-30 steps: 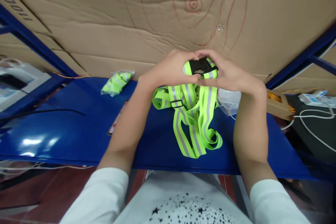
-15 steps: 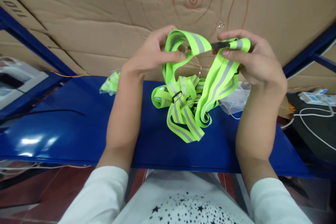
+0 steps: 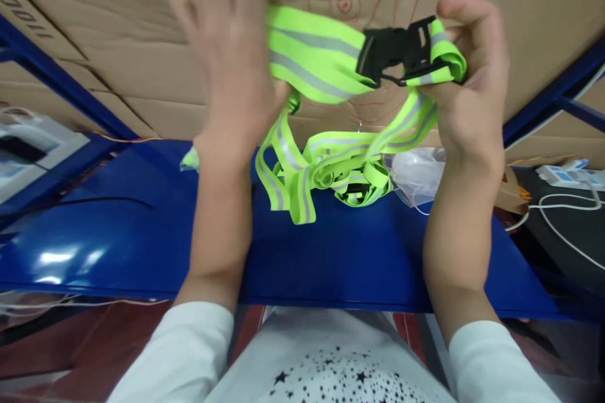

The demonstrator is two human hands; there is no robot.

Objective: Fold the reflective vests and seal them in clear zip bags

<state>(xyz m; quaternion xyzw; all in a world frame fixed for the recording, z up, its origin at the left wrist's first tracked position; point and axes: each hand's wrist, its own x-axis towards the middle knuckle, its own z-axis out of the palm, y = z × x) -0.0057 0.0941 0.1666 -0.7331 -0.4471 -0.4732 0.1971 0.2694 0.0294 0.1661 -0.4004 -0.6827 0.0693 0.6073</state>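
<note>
A neon green strap with grey stripes [image 3: 314, 53] stretches between my hands, in front of the cardboard. On the left, my left hand [image 3: 236, 56] is raised at the strap's end, blurred by motion, and its grip is hidden. A wide black buckle [image 3: 399, 53] joins the strap near its right end. My right hand [image 3: 472, 56] is closed on the strap's loop just right of the buckle. More of the strap hangs below, and a tangled bundle of it [image 3: 359, 179] lies on the blue table [image 3: 340, 264].
A cardboard sheet [image 3: 118, 25] with red drawings stands behind the table. Clear plastic bags [image 3: 418, 173] lie behind my right forearm. Another green bundle [image 3: 190, 160] shows beside my left wrist. White cables [image 3: 567, 206] run at the right, and a black cable [image 3: 94, 200] crosses the left side.
My left hand has risen and moved left, turning its back to the camera. My right hand has gone up a little. The buckle now faces the camera, and the hanging strap has lifted and shifted left.
</note>
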